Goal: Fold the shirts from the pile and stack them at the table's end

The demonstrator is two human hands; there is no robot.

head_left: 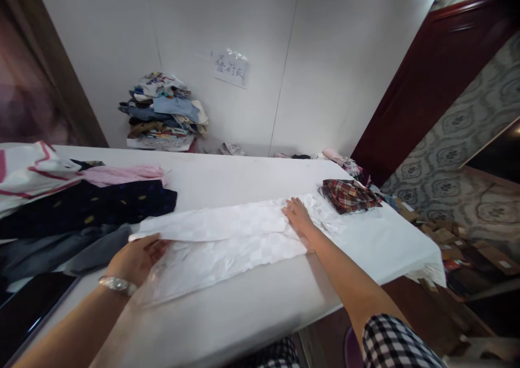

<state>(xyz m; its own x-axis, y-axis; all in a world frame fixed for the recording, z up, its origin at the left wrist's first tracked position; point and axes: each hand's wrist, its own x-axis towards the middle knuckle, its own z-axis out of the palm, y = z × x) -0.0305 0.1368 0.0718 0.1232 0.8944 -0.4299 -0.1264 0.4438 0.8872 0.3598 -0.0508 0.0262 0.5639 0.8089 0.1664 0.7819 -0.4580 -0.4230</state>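
Note:
A thin white shirt (235, 249) with a faint checked weave lies lengthwise across the white table, one long side turned over on the other. At its left end my left hand (140, 257) is closed on the edge of the upper layer, thumb above and fingers partly hidden beneath. The cloth near this hand is slightly lifted. My right hand (298, 214) rests on the shirt's right part, fingers stretched out on the fabric. Beyond that hand the shirt's right end is crumpled, close to a folded red plaid shirt (351, 195).
Dark patterned clothing (89, 205), a pink garment (125, 174) and a white garment with red stripes (36, 170) lie at left. A dark flat device (36, 308) sits front left. Behind the table stands a tall clothes pile (166, 110). Boxes (459, 243) fill the right side.

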